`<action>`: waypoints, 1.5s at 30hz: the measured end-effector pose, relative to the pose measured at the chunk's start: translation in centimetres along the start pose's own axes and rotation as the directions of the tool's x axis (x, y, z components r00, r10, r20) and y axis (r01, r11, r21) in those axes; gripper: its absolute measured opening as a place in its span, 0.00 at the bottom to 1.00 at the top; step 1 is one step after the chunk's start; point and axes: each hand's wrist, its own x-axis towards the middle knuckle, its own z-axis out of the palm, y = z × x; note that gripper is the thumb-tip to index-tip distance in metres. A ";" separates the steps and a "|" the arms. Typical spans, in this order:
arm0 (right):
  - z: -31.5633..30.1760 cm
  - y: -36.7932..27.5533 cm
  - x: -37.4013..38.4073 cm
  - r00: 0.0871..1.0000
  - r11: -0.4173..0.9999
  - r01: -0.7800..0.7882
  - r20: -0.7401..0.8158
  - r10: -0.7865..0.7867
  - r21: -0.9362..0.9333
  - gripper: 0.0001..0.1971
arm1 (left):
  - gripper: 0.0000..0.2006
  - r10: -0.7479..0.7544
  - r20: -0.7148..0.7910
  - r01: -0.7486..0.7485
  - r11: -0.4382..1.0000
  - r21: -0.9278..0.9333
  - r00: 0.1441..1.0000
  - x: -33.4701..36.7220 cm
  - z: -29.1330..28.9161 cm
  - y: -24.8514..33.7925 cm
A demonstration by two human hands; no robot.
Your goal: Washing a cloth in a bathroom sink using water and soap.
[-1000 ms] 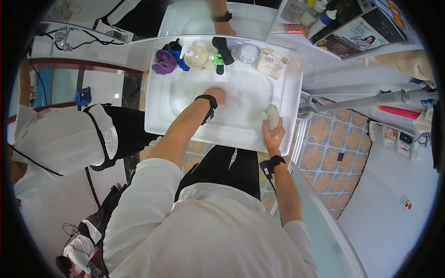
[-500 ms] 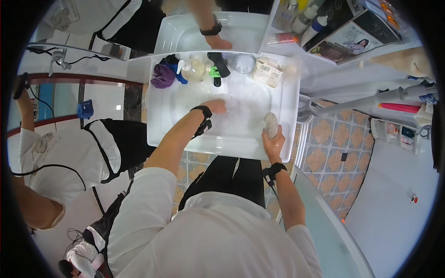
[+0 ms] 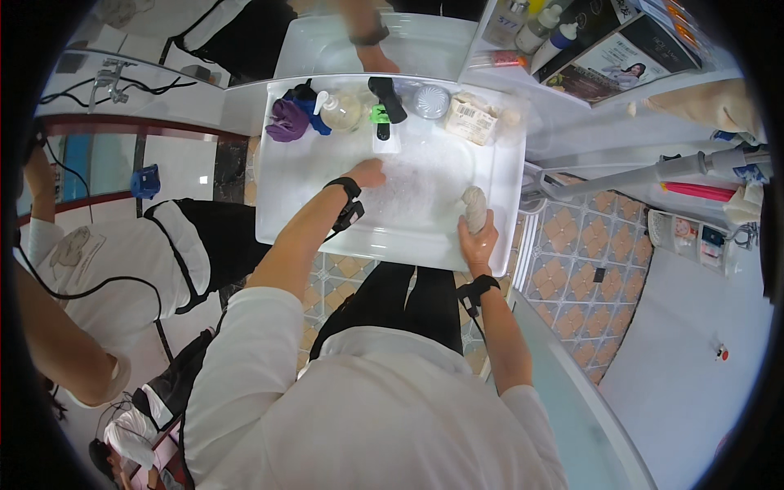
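A white washbasin lies below me, with small bubbles or droplets on its wet bottom. Low over the middle of the basin is my left hand, its fingers turned down and hidden from view, so I cannot see whether they hold anything. At the basin's right side my right hand grips a twisted white cloth, whose free end sticks up past the fingers toward the far side. Both wrists wear black bands with small devices.
Along the basin's far ledge stand purple cloth, a clear pump bottle, a black fitting with a green part, a clear round dish and a white box. Behind is a mirror; at upper right, a shelf with bottles.
My left hand has shifted slightly left and away from me across the basin. My right hand keeps hold of the twisted cloth at the right side. The whole view has tilted slightly.
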 end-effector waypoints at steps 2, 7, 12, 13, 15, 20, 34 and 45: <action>0.0 0.1 0.0 1.000 1.000 0.016 -0.008 -0.016 -0.013 0.16 | 0.14 -0.018 -0.071 0.010 0.995 -0.104 0.997 -1.6 -0.9 -0.6; 0.0 -0.5 -0.1 0.999 0.999 0.033 -0.001 -0.033 -0.008 0.16 | 0.15 -0.456 -0.305 0.282 0.834 -0.474 0.836 -5.8 -0.9 -3.5; 0.0 0.8 -0.3 1.000 0.998 -0.006 -0.010 0.005 -0.057 0.19 | 0.15 -0.709 -0.310 0.396 0.641 -0.658 0.633 -5.8 0.7 -1.2; 0.3 0.3 -0.2 1.000 0.998 0.011 0.004 -0.011 -0.055 0.19 | 0.15 -0.728 -0.211 0.384 0.558 -0.736 0.652 -5.4 1.8 -2.3; 0.7 -0.5 -0.2 0.999 0.999 0.033 -0.002 -0.033 -0.023 0.21 | 0.16 -0.658 -0.076 0.295 0.435 -0.851 0.749 -4.9 3.0 -3.7; 0.8 0.5 -0.2 1.000 1.000 0.005 0.011 -0.006 0.023 0.21 | 0.13 -0.275 -0.179 -0.015 0.511 -0.860 0.945 -4.2 1.9 0.9; -0.9 0.1 0.3 0.963 0.985 -0.021 0.267 -0.027 0.173 0.16 | 0.15 -0.039 -0.306 0.144 0.934 0.328 0.951 -9.1 1.0 5.2; -2.1 1.7 1.8 0.701 0.938 -0.278 0.711 0.048 0.210 0.13 | 0.10 -0.242 -0.328 0.244 0.969 -0.035 0.913 -8.2 2.0 6.8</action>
